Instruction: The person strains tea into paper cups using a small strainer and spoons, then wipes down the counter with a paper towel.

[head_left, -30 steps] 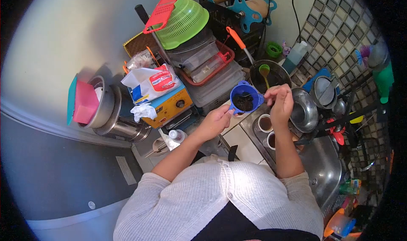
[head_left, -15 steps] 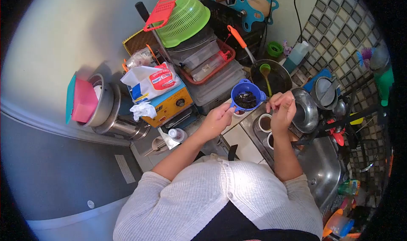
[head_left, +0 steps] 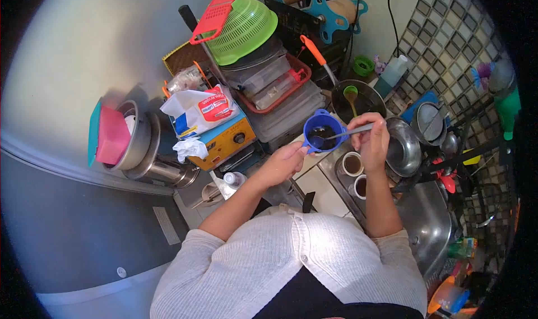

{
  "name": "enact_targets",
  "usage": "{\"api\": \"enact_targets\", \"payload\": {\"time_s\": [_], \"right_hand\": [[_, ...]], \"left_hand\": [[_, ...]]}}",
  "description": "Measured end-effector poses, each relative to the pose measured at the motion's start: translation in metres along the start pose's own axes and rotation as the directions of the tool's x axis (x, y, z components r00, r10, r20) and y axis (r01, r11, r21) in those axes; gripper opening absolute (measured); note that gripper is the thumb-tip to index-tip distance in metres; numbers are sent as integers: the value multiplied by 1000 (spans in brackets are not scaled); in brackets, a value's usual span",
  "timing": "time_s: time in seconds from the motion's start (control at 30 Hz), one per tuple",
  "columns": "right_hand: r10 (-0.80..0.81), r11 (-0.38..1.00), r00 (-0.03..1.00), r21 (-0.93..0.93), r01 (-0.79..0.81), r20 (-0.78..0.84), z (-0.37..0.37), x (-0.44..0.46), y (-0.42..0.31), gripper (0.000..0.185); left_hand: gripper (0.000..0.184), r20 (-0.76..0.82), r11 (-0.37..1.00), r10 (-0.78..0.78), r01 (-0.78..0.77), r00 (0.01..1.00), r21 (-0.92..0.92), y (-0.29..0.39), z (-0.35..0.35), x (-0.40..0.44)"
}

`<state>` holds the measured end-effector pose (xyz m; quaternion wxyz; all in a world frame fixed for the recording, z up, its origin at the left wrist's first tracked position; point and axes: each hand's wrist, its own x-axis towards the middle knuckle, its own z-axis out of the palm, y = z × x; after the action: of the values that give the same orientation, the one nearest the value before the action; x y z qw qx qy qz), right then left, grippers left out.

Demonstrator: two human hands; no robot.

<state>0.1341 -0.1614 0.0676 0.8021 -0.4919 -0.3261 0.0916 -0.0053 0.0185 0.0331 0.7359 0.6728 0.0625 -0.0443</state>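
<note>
A small blue strainer [head_left: 332, 118] with a handle is tilted toward me, dark wet matter inside it. My left hand [head_left: 284, 163] is closed on its handle. In my right hand [head_left: 373, 142] is a metal spoon [head_left: 360, 129], its bowl end dipping into the strainer. Just below my right hand stand two white cups of dark brown liquid, an upper cup [head_left: 344, 171] and a lower cup [head_left: 352, 192]. What lies directly beneath the strainer is hidden.
Beyond the strainer is a frying pan [head_left: 368, 99] with a green ladle [head_left: 351, 95]. Metal bowls [head_left: 404, 161] and a steel sink [head_left: 426, 223] lie to the right. Left stand an orange cup sealer [head_left: 224, 146], stacked containers [head_left: 288, 114] and pots [head_left: 157, 156].
My right hand has turned, and the spoon now shows clearly, reaching into the strainer. The strainer has tipped toward me and moved slightly left.
</note>
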Motion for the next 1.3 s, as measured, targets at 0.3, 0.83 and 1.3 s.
{"api": "enact_targets", "payload": {"time_s": [0.3,0.83,1.3], "right_hand": [[-56,939,978,-323,120,200,-7,-13,-8,41],[-57,984,994,-173,41,-89,-9,-9,-13,28],[-209,719,953,-625,303,221,-3,-26,-4,36]], "left_hand": [[24,-54,1000,-6,7,998,20,13,-3,-5],[20,-45,1000,11,-12,999,-15,0,-1,0],[26,-127,983,99,-77,987,166,-15,8,6]]}}
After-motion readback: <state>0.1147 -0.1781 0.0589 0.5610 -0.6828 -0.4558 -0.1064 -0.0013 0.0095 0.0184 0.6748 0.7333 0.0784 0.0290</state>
